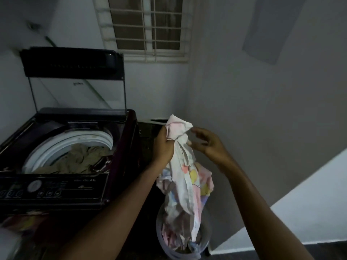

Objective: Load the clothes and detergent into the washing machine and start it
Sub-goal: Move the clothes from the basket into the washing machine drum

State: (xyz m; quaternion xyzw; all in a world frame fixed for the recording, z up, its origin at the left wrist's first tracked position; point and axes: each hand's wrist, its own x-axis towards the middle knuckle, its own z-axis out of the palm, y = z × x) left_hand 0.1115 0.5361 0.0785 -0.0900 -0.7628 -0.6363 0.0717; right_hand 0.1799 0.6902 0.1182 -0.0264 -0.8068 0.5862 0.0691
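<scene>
Left hand: The left hand (163,145) is closed tight around the top of a cloth (185,177). A small bunch of the cloth sticks up out of the fist.
Right hand: The right hand (206,143) holds nothing. Its fingers are loose and a little spread, and they bend toward the cloth. The tips are just beside it, but it is too blurry to tell if they touch.
Cloth: It is white with pink, yellow and blue spots. It hangs down long from the left hand, and its bottom end is in a basket (160,235).
Basket: It is pale and round. It stands on the dark floor just to the right of the washing machine (129,139), with more clothes in it.
Washing machine: It is dark and sits left of the hands. Its lid (75,72) stands straight up at the back.
Tub: The white tub (56,143) is open on top, and brown clothes (75,160) lie inside.
Room to move: There is open air between the held cloth and the open tub. The machine's right edge is near the left arm. The wall (262,109) is close behind the right hand.
Arms: Both arms reach forward from the bottom. The left arm crosses in front of the machine's front corner. The right arm comes up from the lower right, with the hand turned in toward the cloth.
</scene>
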